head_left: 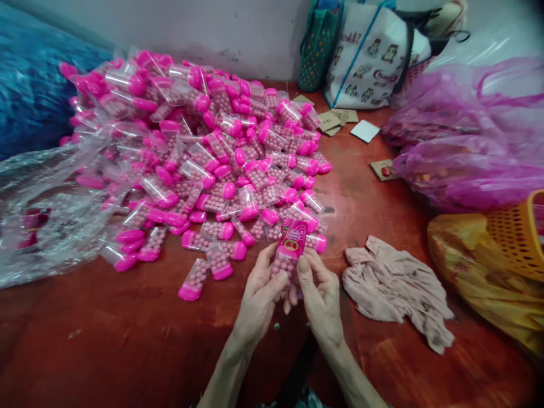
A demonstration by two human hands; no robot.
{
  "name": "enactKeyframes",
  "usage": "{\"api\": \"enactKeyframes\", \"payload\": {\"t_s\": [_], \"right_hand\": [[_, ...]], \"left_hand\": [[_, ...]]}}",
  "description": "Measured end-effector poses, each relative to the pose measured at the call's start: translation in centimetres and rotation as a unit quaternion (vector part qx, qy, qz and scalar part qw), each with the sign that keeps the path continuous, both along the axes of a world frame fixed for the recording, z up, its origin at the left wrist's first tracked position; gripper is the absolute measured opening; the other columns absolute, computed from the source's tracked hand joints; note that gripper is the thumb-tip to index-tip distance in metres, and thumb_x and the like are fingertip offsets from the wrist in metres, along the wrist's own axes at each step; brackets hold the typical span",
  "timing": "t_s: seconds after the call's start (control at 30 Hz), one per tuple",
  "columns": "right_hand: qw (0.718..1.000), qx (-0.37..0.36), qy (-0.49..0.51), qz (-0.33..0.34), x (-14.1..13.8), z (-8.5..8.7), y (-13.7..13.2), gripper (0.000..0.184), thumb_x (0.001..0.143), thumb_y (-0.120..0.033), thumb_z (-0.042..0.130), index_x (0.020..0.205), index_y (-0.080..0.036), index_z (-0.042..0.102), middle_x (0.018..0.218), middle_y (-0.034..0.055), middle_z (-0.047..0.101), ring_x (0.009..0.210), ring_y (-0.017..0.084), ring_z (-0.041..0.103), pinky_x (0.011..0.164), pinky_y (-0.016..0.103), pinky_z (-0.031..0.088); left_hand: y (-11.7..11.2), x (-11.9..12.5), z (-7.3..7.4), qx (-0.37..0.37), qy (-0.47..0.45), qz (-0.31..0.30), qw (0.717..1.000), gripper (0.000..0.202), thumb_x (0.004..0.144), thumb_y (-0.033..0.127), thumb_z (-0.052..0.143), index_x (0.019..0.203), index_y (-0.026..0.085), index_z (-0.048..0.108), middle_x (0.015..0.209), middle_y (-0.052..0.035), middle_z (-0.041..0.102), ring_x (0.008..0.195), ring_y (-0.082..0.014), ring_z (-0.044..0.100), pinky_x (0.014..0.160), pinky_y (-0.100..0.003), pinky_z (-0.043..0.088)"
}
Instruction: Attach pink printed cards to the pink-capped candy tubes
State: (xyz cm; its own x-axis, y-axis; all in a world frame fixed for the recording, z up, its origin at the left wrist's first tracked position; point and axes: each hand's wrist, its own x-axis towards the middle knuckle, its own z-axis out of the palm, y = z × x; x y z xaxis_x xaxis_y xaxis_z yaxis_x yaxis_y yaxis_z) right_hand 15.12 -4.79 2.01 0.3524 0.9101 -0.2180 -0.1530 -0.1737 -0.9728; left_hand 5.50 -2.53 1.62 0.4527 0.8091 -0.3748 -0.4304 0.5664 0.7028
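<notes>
Between my two hands is a clear candy container [291, 241] with pink balls in it and a bright pink printed label on its upper part. My left hand [261, 289] grips its left side, thumb across the lower front. On the other side my right hand [321, 289] holds the container's right edge, its thumb on the label's lower corner. Just beyond my hands spreads a big heap of similar pink-capped containers [221, 153], showing no such label. A few loose ones, such as a candy container [194, 279], lie at the heap's near edge.
A crumpled pale cloth [395, 283] lies to the right on the red surface [127, 334]. Beyond it are a yellow basket [516, 232], purple plastic bags [471, 136], cardboard pieces [329, 122] and a white tote bag [365, 62]. Clear plastic sheeting [55, 204] and a blue bag [38, 85] border the left.
</notes>
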Motion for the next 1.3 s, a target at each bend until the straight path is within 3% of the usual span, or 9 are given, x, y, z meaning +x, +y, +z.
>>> {"api": "enactKeyframes", "payload": {"t_s": [0.17, 0.4, 0.57, 0.63, 0.73, 0.8, 0.9, 1.07, 1.3], "right_hand": [[0.998, -0.013, 0.054, 0.017, 0.0, -0.5, -0.6, 0.026, 0.083, -0.038, 0.053, 0.095, -0.019, 0.067, 0.07, 0.0004, 0.059, 0.037, 0.006, 0.046, 0.034, 0.018, 0.042], [0.999, -0.001, 0.034, 0.016, -0.3, -0.5, -1.6, 0.022, 0.081, -0.035, 0.056, 0.091, -0.02, 0.069, 0.092, 0.0035, 0.061, 0.049, 0.008, 0.052, 0.036, 0.018, 0.041], [0.998, 0.029, 0.001, 0.062, 1.3, 0.4, -1.8, 0.018, 0.081, -0.03, 0.057, 0.077, -0.018, 0.07, 0.087, 0.0029, 0.062, 0.081, 0.016, 0.058, 0.07, 0.024, 0.047], [0.993, 0.039, -0.009, 0.108, 1.8, 0.6, -1.9, 0.019, 0.079, -0.029, 0.06, 0.067, -0.016, 0.068, 0.076, 0.0012, 0.06, 0.075, 0.015, 0.056, 0.069, 0.024, 0.045], [0.989, 0.043, 0.023, 0.143, 1.8, 0.8, -2.1, 0.023, 0.079, -0.032, 0.059, 0.065, -0.015, 0.066, 0.067, -0.0005, 0.056, 0.064, 0.012, 0.053, 0.06, 0.022, 0.044], [0.988, 0.031, 0.062, 0.135, 1.4, 0.9, -2.4, 0.018, 0.077, -0.032, 0.061, 0.08, -0.016, 0.067, 0.07, -0.0006, 0.059, 0.063, 0.012, 0.055, 0.059, 0.022, 0.045], [0.991, 0.003, 0.043, 0.124, 0.6, 1.0, -2.9, 0.028, 0.069, -0.028, 0.07, 0.095, -0.018, 0.066, 0.072, -0.0012, 0.063, 0.061, 0.013, 0.056, 0.058, 0.022, 0.046], [0.998, -0.002, -0.033, 0.06, -0.6, 0.5, -3.3, 0.012, 0.073, -0.026, 0.066, 0.082, -0.018, 0.067, 0.065, -0.0012, 0.065, 0.058, 0.012, 0.057, 0.054, 0.019, 0.045], [1.0, -0.01, -0.028, 0.008, -1.4, 0.2, -4.0, 0.021, 0.076, -0.024, 0.062, 0.093, -0.019, 0.05, 0.07, 0.0004, 0.067, 0.061, 0.014, 0.063, 0.058, 0.021, 0.049]], "left_hand": [[-0.4, -0.2, 0.2, 0.022, 0.026, -0.026, 0.999, 0.047, 0.082, 0.025, 0.053, 0.125, 0.021, 0.037, 0.065, 0.0013, 0.052, 0.045, -0.0085, 0.049, 0.036, -0.016, 0.034], [-1.6, 0.5, 0.5, 0.011, 0.065, 0.02, 0.998, 0.032, 0.081, 0.027, 0.055, 0.112, 0.024, 0.048, 0.075, 0.0019, 0.055, 0.046, -0.0062, 0.048, 0.039, -0.017, 0.037], [-1.1, -0.8, -0.1, 0.05, 0.161, 0.043, 0.985, 0.026, 0.077, 0.032, 0.061, 0.098, 0.017, 0.061, 0.078, -0.0015, 0.063, 0.066, -0.0113, 0.057, 0.063, -0.022, 0.048], [-0.9, -1.2, 0.0, 0.053, 0.169, 0.069, 0.982, 0.023, 0.072, 0.031, 0.066, 0.089, 0.015, 0.065, 0.075, -0.0011, 0.065, 0.069, -0.0118, 0.058, 0.067, -0.022, 0.047], [-0.8, -0.7, 0.6, 0.022, 0.119, 0.108, 0.987, 0.016, 0.066, 0.027, 0.072, 0.071, 0.013, 0.065, 0.065, 0.0011, 0.064, 0.06, -0.0089, 0.056, 0.059, -0.018, 0.046], [-0.7, -0.1, 1.1, -0.006, 0.077, 0.152, 0.985, 0.016, 0.065, 0.026, 0.073, 0.066, 0.013, 0.064, 0.059, 0.0023, 0.061, 0.053, -0.0072, 0.053, 0.054, -0.017, 0.045], [-0.4, 0.6, 1.4, -0.042, 0.041, 0.193, 0.979, 0.018, 0.07, 0.03, 0.068, 0.072, 0.013, 0.064, 0.063, 0.0001, 0.063, 0.054, -0.0093, 0.056, 0.055, -0.021, 0.047], [-0.2, 0.6, 1.5, -0.034, 0.043, 0.192, 0.98, 0.019, 0.068, 0.027, 0.07, 0.078, 0.012, 0.063, 0.066, -0.0022, 0.065, 0.057, -0.0126, 0.059, 0.057, -0.024, 0.049], [-1.5, 1.2, 1.7, -0.046, 0.041, 0.163, 0.985, 0.012, 0.073, 0.022, 0.066, 0.071, 0.012, 0.061, 0.054, 0.0028, 0.057, 0.046, -0.0055, 0.05, 0.049, -0.017, 0.043]]}}
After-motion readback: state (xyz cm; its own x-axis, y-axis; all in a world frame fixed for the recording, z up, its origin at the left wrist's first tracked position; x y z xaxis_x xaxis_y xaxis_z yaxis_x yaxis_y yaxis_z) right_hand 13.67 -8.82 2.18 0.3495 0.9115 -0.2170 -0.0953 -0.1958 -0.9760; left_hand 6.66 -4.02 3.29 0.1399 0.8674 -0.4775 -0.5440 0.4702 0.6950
